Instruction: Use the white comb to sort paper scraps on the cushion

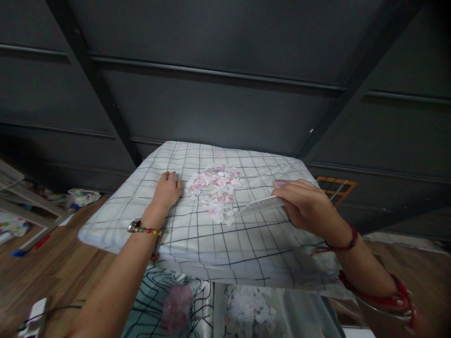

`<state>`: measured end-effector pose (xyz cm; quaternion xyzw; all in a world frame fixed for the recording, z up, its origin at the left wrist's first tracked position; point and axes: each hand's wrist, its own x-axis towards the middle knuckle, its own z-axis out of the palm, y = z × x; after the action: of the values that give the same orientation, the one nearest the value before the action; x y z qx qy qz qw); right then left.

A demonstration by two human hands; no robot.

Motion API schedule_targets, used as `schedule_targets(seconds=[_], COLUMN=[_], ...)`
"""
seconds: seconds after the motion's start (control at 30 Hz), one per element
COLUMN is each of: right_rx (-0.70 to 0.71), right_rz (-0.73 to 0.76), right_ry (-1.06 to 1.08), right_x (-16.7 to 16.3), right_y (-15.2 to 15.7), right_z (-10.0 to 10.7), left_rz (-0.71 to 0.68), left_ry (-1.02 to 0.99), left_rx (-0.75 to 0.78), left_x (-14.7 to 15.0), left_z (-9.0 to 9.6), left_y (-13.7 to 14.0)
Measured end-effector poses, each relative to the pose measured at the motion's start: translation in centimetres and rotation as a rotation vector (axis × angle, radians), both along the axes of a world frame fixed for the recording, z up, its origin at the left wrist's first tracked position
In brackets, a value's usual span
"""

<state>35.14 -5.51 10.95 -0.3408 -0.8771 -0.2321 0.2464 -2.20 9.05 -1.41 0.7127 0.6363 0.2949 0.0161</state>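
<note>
A loose pile of small white and pink paper scraps lies on a table with a white checked cloth. My left hand rests on the cloth just left of the pile, fingers loosely apart and holding nothing. On the other side, my right hand is closed round a thin, flat white piece, whose exact kind I cannot make out. It slants down to the left, its far end at the right edge of the scraps. A pinkish end shows above my right fingers; whether it belongs to the white piece is unclear.
Dark panels stand behind the table. Below its front edge lie more white scraps and a blurred pink bundle. A white power strip is on the wooden floor at left, and an orange frame stands at right.
</note>
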Motion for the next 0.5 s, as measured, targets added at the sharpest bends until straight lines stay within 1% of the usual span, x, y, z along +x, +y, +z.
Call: schedule_targets(seconds=[0.17, 0.23, 0.37, 0.5], right_rx=[-0.074, -0.074, -0.042, -0.102], right_rz=[0.030, 0.050, -0.004, -0.011], right_ry=[0.015, 0.033, 0.098, 0.067], right_x=[0.1, 0.5, 1.2, 1.1], right_y=[-0.2, -0.2, -0.1, 0.1], right_z=[0.0, 0.1, -0.1, -0.4], left_rz=[0.004, 0.007, -0.013, -0.027], left_ry=[0.005, 0.020, 0.024, 0.008], left_rx=[-0.015, -0.041, -0.031, 0.009], left_x=[0.1, 0.2, 0.1, -0.1], left_z=[0.4, 0.6, 0.6, 0.1], left_y=[-0.2, -0.2, 0.0, 0.4])
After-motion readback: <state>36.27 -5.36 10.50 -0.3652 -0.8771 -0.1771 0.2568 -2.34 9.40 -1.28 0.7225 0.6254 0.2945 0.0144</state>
